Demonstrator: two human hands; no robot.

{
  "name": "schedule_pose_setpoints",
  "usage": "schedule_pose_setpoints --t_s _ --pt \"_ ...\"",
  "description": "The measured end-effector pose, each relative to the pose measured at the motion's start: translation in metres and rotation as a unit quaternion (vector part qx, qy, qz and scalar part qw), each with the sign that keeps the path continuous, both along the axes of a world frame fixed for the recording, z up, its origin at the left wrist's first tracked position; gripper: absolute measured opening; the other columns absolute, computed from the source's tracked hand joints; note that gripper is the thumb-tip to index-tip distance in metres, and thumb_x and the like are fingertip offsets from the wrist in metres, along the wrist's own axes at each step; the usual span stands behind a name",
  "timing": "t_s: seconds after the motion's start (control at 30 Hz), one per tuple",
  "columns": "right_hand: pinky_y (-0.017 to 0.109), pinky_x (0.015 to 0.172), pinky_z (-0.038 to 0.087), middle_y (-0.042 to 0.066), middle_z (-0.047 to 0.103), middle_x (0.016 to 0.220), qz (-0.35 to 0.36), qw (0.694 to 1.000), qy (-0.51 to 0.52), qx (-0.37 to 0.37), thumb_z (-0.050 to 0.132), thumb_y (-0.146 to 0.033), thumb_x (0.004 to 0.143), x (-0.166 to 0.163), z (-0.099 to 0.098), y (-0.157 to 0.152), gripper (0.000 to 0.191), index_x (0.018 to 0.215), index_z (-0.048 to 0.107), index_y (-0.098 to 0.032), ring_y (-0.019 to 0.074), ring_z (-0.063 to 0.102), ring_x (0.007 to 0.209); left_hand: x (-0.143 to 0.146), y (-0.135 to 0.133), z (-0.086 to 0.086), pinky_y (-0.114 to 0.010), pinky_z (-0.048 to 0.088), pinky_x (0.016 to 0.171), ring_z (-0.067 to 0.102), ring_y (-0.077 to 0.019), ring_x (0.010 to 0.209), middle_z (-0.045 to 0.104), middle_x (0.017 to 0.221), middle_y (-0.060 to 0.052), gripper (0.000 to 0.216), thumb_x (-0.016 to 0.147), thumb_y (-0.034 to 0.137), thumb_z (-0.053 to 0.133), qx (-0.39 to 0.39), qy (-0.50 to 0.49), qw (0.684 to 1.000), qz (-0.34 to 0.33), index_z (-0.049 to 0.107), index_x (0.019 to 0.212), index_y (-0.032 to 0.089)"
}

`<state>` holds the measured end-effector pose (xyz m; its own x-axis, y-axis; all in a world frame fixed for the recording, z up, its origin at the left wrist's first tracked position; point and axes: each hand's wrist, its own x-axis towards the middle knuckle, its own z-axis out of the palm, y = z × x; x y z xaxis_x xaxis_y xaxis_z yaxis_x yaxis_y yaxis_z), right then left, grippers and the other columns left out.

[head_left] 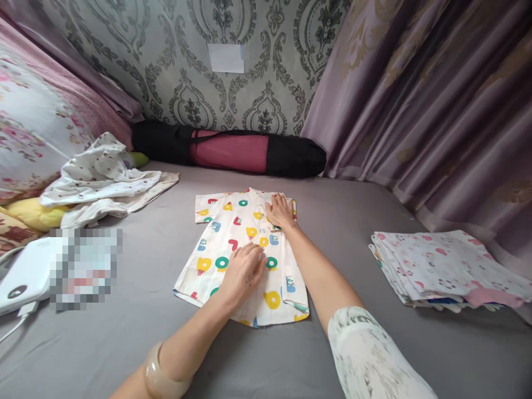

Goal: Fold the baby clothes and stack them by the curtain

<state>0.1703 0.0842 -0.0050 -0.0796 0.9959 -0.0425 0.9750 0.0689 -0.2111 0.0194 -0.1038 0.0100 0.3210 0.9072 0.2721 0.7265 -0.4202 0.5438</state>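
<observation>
A small short-sleeved shirt (241, 233), white with red, yellow, green and blue printed shapes, lies spread on the grey sheet. Its left-hand sleeve sticks out flat, while the right-hand side is folded inward over the body. My right hand (280, 210) rests palm down on that folded part near the collar, fingers spread. Lower on the shirt front, my left hand (245, 271) lies with loosely bent fingers touching the fabric and nothing visible in its grasp. Some of the print is hidden beneath both hands.
A stack of folded patterned cloths (444, 266) sits at right. On the left are a crumpled white garment (103, 177), a yellow plush item (37, 213) and a white power bank (29, 271) with a cable beside a blurred-out object. A black and pink rolled bag (228, 149) lines the wall.
</observation>
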Motion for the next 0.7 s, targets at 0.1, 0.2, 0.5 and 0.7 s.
schedule_pose_setpoints --t_s 0.1,0.2,0.5,0.7 --pt "0.048 0.121 0.006 0.008 0.011 0.166 0.011 0.999 0.028 -0.017 0.011 -0.046 0.101 0.007 0.008 -0.004 0.065 0.157 0.02 -0.016 0.0218 0.006 0.152 -0.001 0.001 0.002 -0.041 0.047 0.095 0.062 -0.025 0.113 0.069 0.115 -0.008 0.019 0.096 0.028 0.042 -0.006 -0.004 1.0 0.002 0.059 0.102 0.022" --pt "0.047 0.121 0.003 0.008 0.008 0.166 0.029 0.999 0.033 -0.006 0.013 -0.043 0.101 0.015 0.011 -0.018 0.063 0.158 0.019 -0.016 0.021 0.003 0.152 -0.001 0.002 0.003 -0.039 0.048 0.092 0.064 -0.0243 0.107 0.069 0.112 -0.008 0.019 0.096 0.027 0.042 -0.018 -0.007 1.0 0.003 0.06 0.1 0.022" --pt "0.048 0.121 0.004 0.008 0.015 0.165 0.035 0.999 -0.002 0.001 0.017 -0.042 0.102 0.009 -0.001 -0.048 0.061 0.156 0.026 -0.015 0.0222 0.009 0.152 -0.005 0.005 0.002 -0.035 0.048 0.084 0.066 -0.0218 0.09 0.071 0.097 -0.008 0.021 0.095 0.028 0.042 -0.024 -0.018 0.999 0.018 0.062 0.097 0.02" --pt "0.042 0.122 0.004 0.007 0.012 0.165 0.034 0.999 0.023 0.01 0.013 -0.04 0.102 0.02 0.013 -0.074 0.062 0.157 0.022 -0.012 0.0199 0.006 0.152 -0.009 0.007 0.004 -0.032 0.049 0.079 0.066 -0.0206 0.082 0.072 0.092 -0.007 0.022 0.093 0.03 0.046 -0.053 -0.014 0.997 0.059 0.065 0.099 0.02"
